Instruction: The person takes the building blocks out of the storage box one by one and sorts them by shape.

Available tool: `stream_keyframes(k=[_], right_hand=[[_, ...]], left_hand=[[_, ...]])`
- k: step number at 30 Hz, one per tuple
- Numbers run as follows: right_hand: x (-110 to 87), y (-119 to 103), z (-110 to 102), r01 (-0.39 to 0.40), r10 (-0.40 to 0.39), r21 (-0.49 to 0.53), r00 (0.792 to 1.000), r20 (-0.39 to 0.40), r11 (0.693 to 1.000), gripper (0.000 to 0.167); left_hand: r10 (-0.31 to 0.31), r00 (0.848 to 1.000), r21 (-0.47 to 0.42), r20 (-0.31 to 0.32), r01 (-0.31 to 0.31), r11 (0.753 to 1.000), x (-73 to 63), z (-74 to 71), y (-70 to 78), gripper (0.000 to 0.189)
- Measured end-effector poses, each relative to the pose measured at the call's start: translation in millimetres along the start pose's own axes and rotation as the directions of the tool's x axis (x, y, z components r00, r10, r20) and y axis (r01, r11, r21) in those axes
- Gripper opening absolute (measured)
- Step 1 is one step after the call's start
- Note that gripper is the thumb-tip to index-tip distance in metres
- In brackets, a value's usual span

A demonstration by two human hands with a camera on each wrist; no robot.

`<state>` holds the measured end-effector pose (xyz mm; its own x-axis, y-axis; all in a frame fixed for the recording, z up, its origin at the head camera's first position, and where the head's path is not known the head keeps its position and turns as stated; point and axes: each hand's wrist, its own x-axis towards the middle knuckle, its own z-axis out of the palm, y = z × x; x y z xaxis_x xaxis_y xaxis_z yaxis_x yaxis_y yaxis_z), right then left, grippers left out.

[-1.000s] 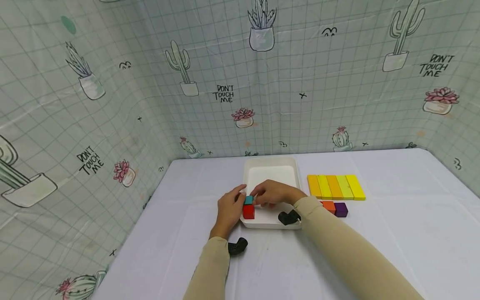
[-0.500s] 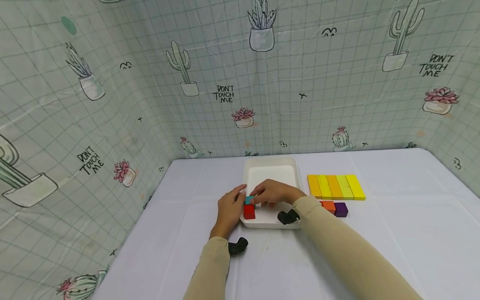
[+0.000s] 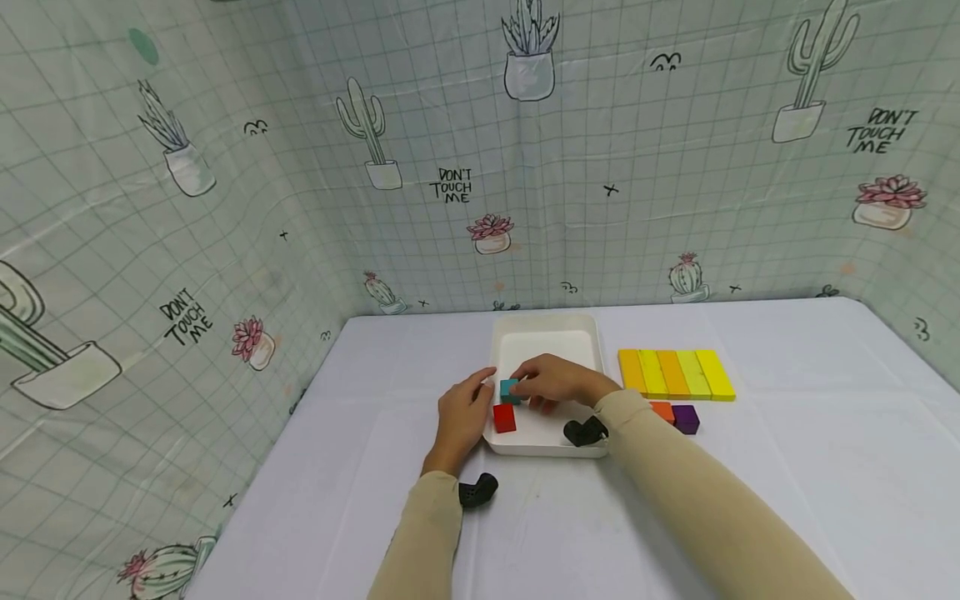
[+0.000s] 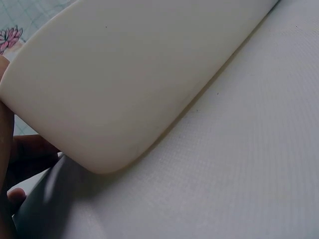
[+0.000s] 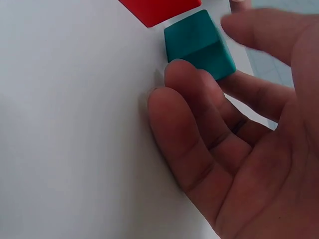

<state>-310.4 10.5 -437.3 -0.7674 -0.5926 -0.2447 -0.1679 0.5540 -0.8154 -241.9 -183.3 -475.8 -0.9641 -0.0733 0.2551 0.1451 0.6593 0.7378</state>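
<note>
A teal cube (image 3: 509,392) is in the left part of the white tray (image 3: 546,327), just behind a red cube (image 3: 505,418). The fingers of my right hand (image 3: 558,379) are curled at the teal cube's right side. From the right wrist, the teal cube (image 5: 197,40) sits between thumb and fingers, with the thumb right at its edge; the red cube (image 5: 164,7) is cut off above. My left hand (image 3: 461,417) grips the tray's left rim, thumb tip at the inner side. In the left wrist view, the tray's outer wall (image 4: 124,84) hides part of the fingers.
Right of the tray, several yellow and orange flat blocks (image 3: 675,374) lie side by side on the white table (image 3: 397,375). In front of them are an orange cube (image 3: 663,412) and a purple cube (image 3: 686,419), partly behind the right sleeve (image 3: 675,475). A patterned cloth (image 3: 600,150) hangs behind.
The teal cube has moved slightly right and back with my right hand and now stands apart from the red cube, which has turned a little. My left hand stays at the tray.
</note>
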Motion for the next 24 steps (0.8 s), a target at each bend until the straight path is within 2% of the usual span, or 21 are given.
stream_keyframes(k=[6, 12, 19, 24], right_hand=[[0.4, 1.9, -0.4, 0.019, -0.019, -0.005, 1.0, 0.006, 1.0, 0.042], [-0.7, 3.3, -0.6, 0.019, -0.019, -0.006, 1.0, -0.011, 1.0, 0.038], [-6.3, 10.5, -9.6, 0.005, -0.004, 0.176, 1.0, -0.01, 0.984, 0.039], [-17.8, 9.1, -17.4, -0.005, 0.024, 0.265, 0.997, -0.07, 0.964, 0.044]], left_hand=[[-0.007, 1.0, 0.0, 0.006, 0.007, 1.0, -1.0, -0.2, 1.6, 0.034], [0.0, 1.0, 0.005, 0.004, 0.0, 1.0, -1.4, 0.0, 1.2, 0.034], [-0.013, 1.0, -0.008, 0.005, 0.013, 1.0, -2.0, 1.3, 0.9, 0.035], [-0.03, 1.0, -0.013, 0.003, 0.03, 0.999, -2.1, 2.9, 0.8, 0.035]])
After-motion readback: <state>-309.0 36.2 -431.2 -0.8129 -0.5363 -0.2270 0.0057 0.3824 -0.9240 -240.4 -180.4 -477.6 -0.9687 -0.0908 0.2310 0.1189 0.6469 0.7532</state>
